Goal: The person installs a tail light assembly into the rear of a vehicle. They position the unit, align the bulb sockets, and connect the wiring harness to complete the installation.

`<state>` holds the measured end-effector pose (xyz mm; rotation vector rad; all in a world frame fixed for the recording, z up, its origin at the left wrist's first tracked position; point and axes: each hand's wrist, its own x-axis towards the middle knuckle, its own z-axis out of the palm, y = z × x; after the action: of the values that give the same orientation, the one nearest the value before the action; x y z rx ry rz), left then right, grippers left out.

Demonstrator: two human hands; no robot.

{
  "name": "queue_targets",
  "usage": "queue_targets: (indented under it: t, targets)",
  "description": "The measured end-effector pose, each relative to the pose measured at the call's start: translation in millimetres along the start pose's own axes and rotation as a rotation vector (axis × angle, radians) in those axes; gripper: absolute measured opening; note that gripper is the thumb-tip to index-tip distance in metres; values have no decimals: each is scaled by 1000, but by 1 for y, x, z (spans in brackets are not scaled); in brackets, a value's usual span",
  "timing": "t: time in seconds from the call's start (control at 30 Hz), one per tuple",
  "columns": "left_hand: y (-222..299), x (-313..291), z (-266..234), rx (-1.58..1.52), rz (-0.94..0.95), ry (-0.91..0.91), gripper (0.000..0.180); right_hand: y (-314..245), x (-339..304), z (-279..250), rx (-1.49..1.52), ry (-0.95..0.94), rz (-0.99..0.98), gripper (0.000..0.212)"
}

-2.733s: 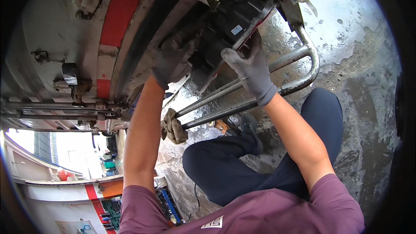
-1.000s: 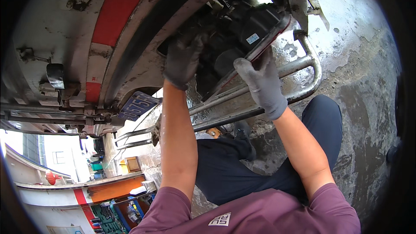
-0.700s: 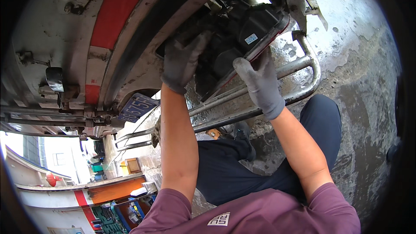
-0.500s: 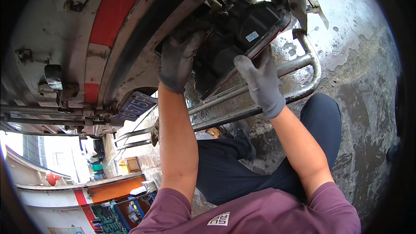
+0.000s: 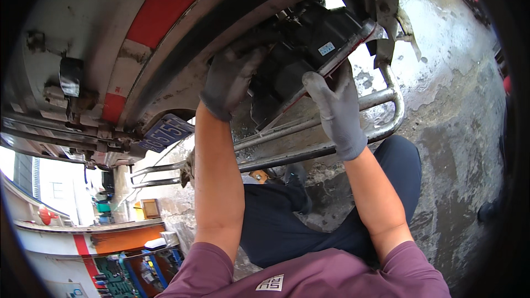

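In the head view, can see the vehicle body [image 5: 94, 60] crowding in from the upper left, a bent metal bracket [image 5: 387, 19] just beside the black lamp housing [image 5: 292, 66], a tube frame [image 5: 292, 156] crossing below and a blue plate [image 5: 167, 132] at left. Can find the housing beside the body's edge, with its long axis slanting from lower left to upper right and its red-edged front facing lower right. Pinches that rim with the right hand [image 5: 338, 115], reaches behind with the left hand [image 5: 229, 83], thumb-spread, but cannot tell if gripping.
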<state>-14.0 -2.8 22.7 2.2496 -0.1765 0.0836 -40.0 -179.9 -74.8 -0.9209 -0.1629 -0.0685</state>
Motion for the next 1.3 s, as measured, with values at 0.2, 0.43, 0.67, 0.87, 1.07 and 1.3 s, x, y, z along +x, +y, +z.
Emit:
queue_targets:
  t: [0.2, 0.43, 0.67, 0.87, 1.07, 1.3]
  targets:
    - [-6, 3, 5, -96, 76, 38, 30, -11, 0, 5, -58, 15, -11, 45]
    - [-12, -2, 7, -269, 17, 76, 27, -8, -9, 15, -64, 74, -45, 41]
    - [-34, 6, -2, 327, 307, 48, 32, 1, -6, 8, -43, 54, 29, 45]
    - [-30, 6, 5, 524, 271, 37, 34, 16, -7, -3, -136, 6, 18, 44]
    - [-26, 9, 9, 162, 138, 115, 31, 18, -14, -2, -241, 38, 27, 40]
    - [-14, 0, 3, -583, -249, -26, 29, 8, -16, 3, -301, 49, -5, 39]
